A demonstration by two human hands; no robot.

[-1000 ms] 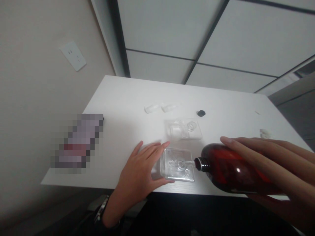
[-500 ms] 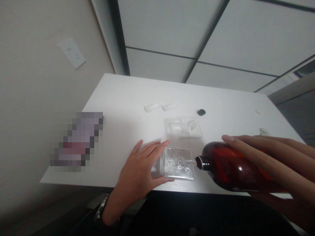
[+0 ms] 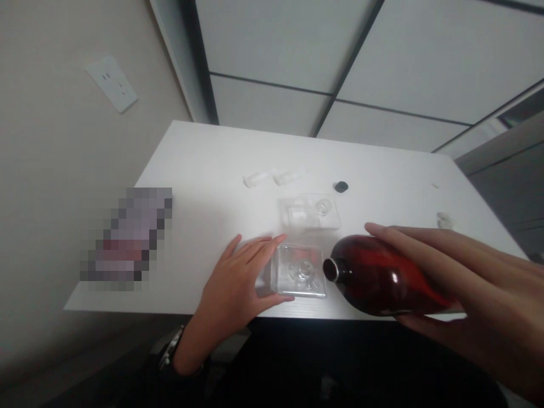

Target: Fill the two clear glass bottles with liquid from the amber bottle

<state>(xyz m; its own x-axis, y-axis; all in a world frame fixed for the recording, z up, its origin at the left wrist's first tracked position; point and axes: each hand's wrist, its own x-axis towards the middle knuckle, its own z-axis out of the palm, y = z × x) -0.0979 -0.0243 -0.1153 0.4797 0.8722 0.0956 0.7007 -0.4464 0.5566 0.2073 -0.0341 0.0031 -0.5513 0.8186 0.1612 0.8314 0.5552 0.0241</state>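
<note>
My left hand (image 3: pixel 238 283) holds a clear, square-sided glass bottle (image 3: pixel 300 272) by its sides, with thumb and fingers around it near the table's front edge. A round opening shows in the middle of its top. To its right, my right hand (image 3: pixel 471 272) is wrapped around a large reddish-brown bottle (image 3: pixel 369 277). That bottle lies tipped over on its side in the air, its uncapped mouth pointing left beside the clear bottle. No stream shows at the mouth. Just behind stands a second clear square bottle (image 3: pixel 314 214).
A black cap (image 3: pixel 341 186) and two translucent pieces (image 3: pixel 257 179) lie farther back on the white table (image 3: pixel 204 170). A blurred-out flat object (image 3: pixel 131 232) is at the left edge. Small items (image 3: pixel 444 220) lie at the right. A wall socket (image 3: pixel 113 83) is at upper left.
A thin clear stream ran from the brown bottle into the clear bottle before; now it has stopped. The brown bottle's mouth has turned more toward me. My left hand keeps its hold.
</note>
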